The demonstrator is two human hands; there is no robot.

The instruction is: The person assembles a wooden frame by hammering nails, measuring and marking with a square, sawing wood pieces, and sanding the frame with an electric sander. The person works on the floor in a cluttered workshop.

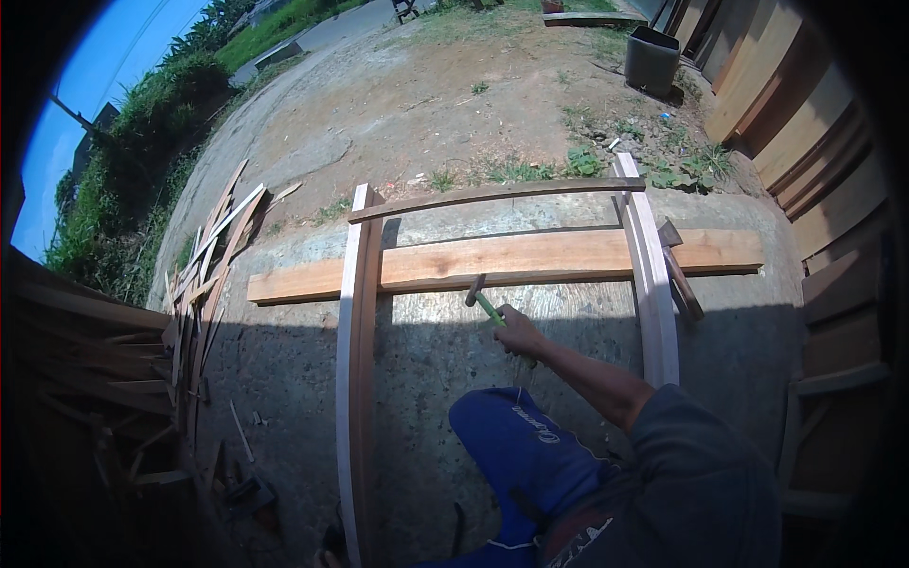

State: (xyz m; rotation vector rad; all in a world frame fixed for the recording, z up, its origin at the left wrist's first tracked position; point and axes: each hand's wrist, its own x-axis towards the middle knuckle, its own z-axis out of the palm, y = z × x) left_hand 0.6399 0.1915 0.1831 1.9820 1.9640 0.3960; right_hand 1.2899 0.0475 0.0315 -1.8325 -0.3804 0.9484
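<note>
My right hand [518, 333] is closed round the green handle of a hammer [487, 305]. The hammer's head is at the near edge of a thick wooden plank [502, 260] lying crosswise on the ground. Two long beams, a left one [358, 379] and a right one [651, 284], run from near to far across the plank. A thin batten [497, 197] spans their far ends. At the bottom edge, beside the left beam, a small shaded skin-toned patch [328, 559] shows; whether it is my left hand or a foot I cannot make out.
A wooden-handled tool [680, 270] with a broad dark head leans by the right beam. Scrap strips [213, 256] are piled on the left, with dim tools [248, 497] nearer. Boards [824, 161] line the right side. A dark bucket [651, 60] stands far right.
</note>
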